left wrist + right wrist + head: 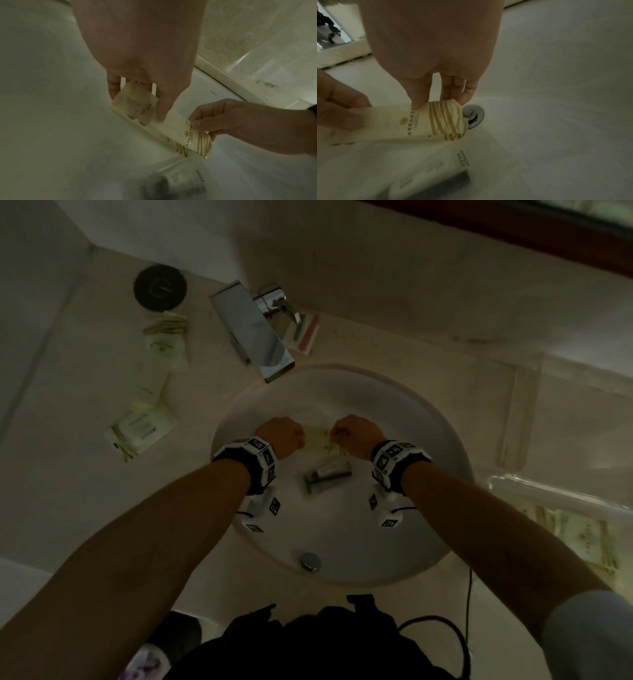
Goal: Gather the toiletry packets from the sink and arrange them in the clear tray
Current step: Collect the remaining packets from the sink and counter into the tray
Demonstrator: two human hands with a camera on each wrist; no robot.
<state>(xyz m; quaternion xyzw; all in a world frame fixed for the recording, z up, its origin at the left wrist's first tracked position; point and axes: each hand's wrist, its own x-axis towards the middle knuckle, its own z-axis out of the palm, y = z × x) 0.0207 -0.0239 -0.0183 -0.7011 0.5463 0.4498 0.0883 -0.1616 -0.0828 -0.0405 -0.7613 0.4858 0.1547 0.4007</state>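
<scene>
Gathering step: inside the sink (442, 440), the left hand (282, 436) and right hand (358, 436) each pinch 1 end of a striped packet (173, 129). Next: carry it to the clear tray (561, 498) right of the sink.

The head view looks straight down into the sink (342, 392) from well above. Both wrist views sit close over the basin, sharing one cream packet (171, 129).

Chrome faucet (255, 332) beside a black disc (160, 288).

Print on the cream packet (412, 121) is too blurred to read.
</scene>
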